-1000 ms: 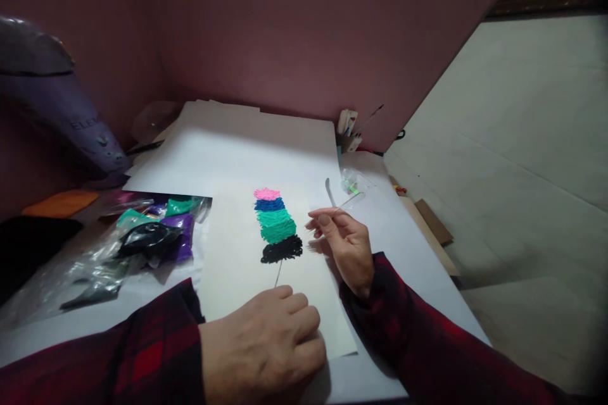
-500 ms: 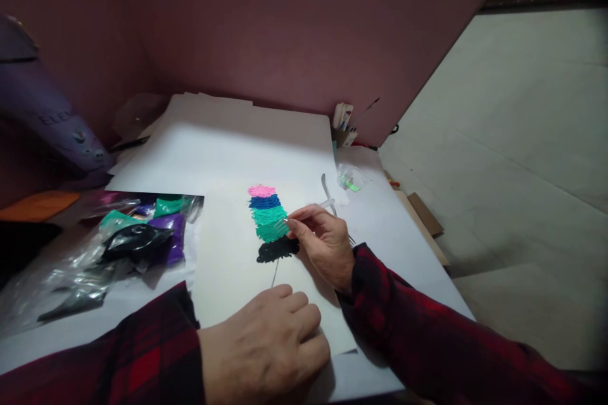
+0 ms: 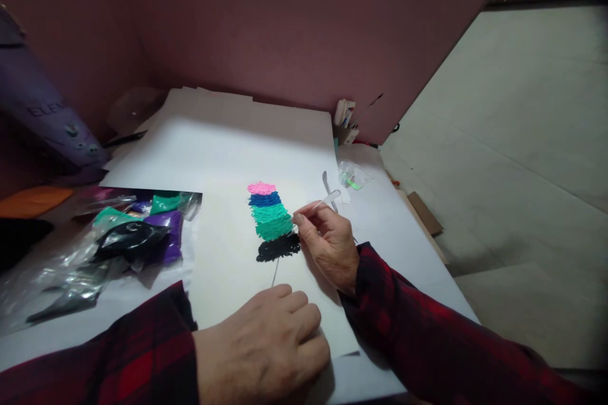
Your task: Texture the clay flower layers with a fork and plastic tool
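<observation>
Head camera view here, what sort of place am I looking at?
Likely a small craft corner, perhaps in a home. The signs are colored bands of textured material on a pale sheet, colorful plastic packets beside it, and large white sheets near a pinkish wall.

Looks forward and down from the head, close above the table point(image 3: 399, 221). Faces the pink wall point(image 3: 294, 25) beyond its far edge.

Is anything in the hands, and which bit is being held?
The right hand holds a clear fork close to its pronged end. The left hand is curled over the paper; whether it holds anything is hidden.
</observation>
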Available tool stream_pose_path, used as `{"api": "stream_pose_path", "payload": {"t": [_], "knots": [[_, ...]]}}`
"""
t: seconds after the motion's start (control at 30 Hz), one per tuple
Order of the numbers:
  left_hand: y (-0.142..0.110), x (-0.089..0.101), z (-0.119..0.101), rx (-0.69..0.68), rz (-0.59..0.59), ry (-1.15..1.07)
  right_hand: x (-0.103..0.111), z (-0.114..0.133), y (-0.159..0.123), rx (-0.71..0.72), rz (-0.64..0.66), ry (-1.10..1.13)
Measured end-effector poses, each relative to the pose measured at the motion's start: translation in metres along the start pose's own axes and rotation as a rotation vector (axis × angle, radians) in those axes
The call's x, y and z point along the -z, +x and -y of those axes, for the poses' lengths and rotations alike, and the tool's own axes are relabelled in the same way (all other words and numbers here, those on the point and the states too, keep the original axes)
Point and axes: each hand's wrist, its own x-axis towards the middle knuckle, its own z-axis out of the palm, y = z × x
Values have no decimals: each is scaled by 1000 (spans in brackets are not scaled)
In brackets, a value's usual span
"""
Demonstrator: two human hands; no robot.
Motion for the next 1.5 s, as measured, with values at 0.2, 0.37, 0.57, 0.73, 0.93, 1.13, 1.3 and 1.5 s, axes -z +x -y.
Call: {"api": "stream_pose_path", "payload": {"t": [0.2,0.37,0.57,0.73,0.93,1.13,1.3,1.5], "knots": [[-2,-3,0,7,-16,-3,0,0,0,33,-28,-20],[-2,-2,1,5,-7,-9,0,-2,-1,10,-1,30],[-1,-4,1,12,0,-8,0,-1,-3,3,26,71],[-3,-6,0,15,-7,-10,-1,-1,-3,-10,58,55],[-2,-3,1,11,20,-24,0,2,-3,46,102,46],[-3,-4,1,11,18,-22,1,1,-3,83,10,105],[-3,-3,0,28,36,-22,2,-2,-2,68,38,59],[-2,-2,1,26,48,-34,1,-1,-5,86,33,64]]}}
